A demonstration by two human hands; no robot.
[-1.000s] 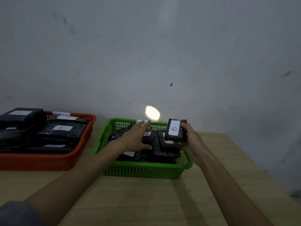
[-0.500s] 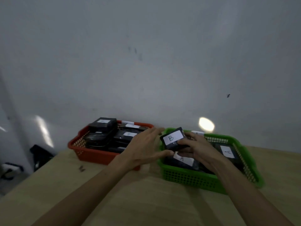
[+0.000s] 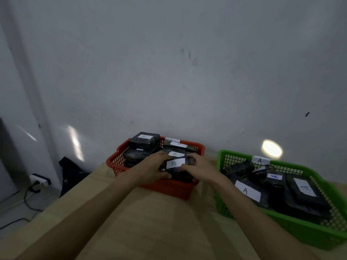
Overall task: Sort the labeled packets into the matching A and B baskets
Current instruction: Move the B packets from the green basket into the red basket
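A: Grey wall, wooden table (image 3: 154, 218). Where's the packet?
B: Black B packet (image 3: 176, 167) sits over the front of the red basket (image 3: 169, 188), label up. Left hand (image 3: 150, 170) and right hand (image 3: 201, 170) both curl round its ends.
A: Other bins?
B: Green basket (image 3: 300, 231) to the right, holding A-labelled packets (image 3: 249, 192). More B packets (image 3: 145, 141) stacked in the red one.

Both hands cover the ends of the B packet (image 3: 175, 167), so its edges and whether it rests on the pile can't be told. Green basket (image 3: 304, 235) cut off at right edge. Red basket (image 3: 169, 188) labels at back too small and partly hidden to read.
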